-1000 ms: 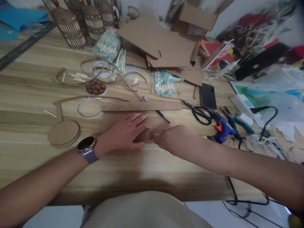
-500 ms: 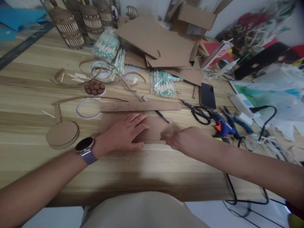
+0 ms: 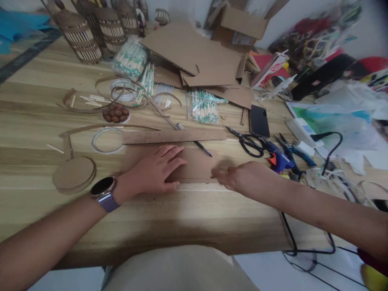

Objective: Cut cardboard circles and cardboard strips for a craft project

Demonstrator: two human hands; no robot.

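A brown cardboard rectangle (image 3: 198,163) lies flat on the wooden table (image 3: 182,210). My left hand (image 3: 154,169), a watch on its wrist, lies flat on the rectangle's left part with fingers stretched out. My right hand (image 3: 242,180) is at the rectangle's right edge, its fingertips together and touching the lower right corner. A long cardboard strip (image 3: 174,136) lies just beyond the rectangle, with a black pen (image 3: 203,148) between them.
Black scissors (image 3: 247,141), a blue glue gun (image 3: 277,158) and a dark phone (image 3: 259,120) lie to the right. Cardboard discs (image 3: 72,173), tape rings, a dish of brown nuts (image 3: 115,113), stick packets, cardboard sheets and woven baskets fill the far side. Cables hang off the right edge.
My right hand has slid right along the cardboard's near edge, from beside the left fingertips to the right corner. The left hand has stayed pressed flat.
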